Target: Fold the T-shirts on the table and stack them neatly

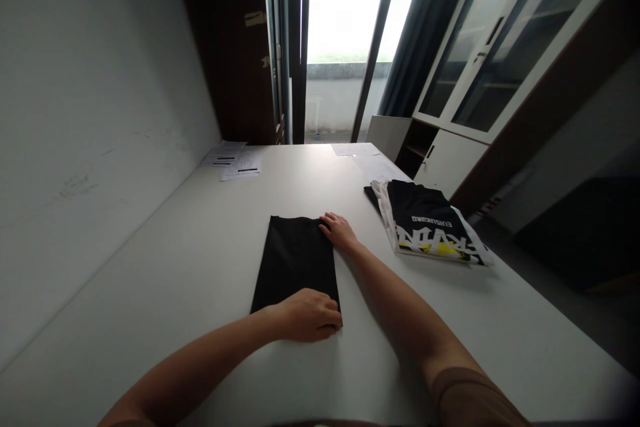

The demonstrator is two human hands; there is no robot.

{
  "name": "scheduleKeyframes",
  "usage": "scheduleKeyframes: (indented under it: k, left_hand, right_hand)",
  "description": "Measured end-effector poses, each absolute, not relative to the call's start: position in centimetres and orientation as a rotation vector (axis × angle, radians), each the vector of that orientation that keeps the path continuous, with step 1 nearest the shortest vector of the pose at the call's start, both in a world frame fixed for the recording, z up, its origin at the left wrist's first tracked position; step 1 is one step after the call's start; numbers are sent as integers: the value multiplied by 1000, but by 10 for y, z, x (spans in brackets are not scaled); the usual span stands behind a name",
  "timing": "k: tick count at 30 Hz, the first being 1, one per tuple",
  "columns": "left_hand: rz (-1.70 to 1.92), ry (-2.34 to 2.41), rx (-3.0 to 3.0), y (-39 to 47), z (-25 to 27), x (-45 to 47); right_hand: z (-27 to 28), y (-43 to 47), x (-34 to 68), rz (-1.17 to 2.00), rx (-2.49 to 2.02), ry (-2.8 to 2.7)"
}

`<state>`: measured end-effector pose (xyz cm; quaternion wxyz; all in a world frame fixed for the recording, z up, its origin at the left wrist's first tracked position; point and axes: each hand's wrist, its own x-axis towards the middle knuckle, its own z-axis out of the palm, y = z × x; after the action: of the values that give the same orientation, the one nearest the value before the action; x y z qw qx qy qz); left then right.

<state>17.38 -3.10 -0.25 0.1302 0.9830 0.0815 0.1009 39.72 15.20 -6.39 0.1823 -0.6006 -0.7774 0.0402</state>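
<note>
Bright light comes through a tall window point(345, 7) at the far end of the room, and it shines on a big white table point(200, 260). On the table, right in front of the person, a black cloth point(295, 257) lies flat. It is longer than it is wide, and its long way points away from the person, toward the window. Both hands are at its right side, so most of the cloth lies to their left. The left hand point(307, 317) reaches across the near end, its fingers curled tight around the near right corner. The right hand point(340, 232) is at the far right corner, fingers a bit bent on top; I can't tell if it pinches. Some folded clothes point(425, 217) sit off to the right.
</note>
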Motion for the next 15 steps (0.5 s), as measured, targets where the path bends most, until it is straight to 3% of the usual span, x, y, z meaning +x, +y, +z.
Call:
scheduleKeyframes:
  k: [6,15]
  left_hand:
    - [348,277,2867,-28,-2,175]
    - [437,704,2813,-22,-7,172]
  right_hand:
    - [-64,152,397,132,-1708,-2190]
    - [-65,151,397,120,-1683,-2185]
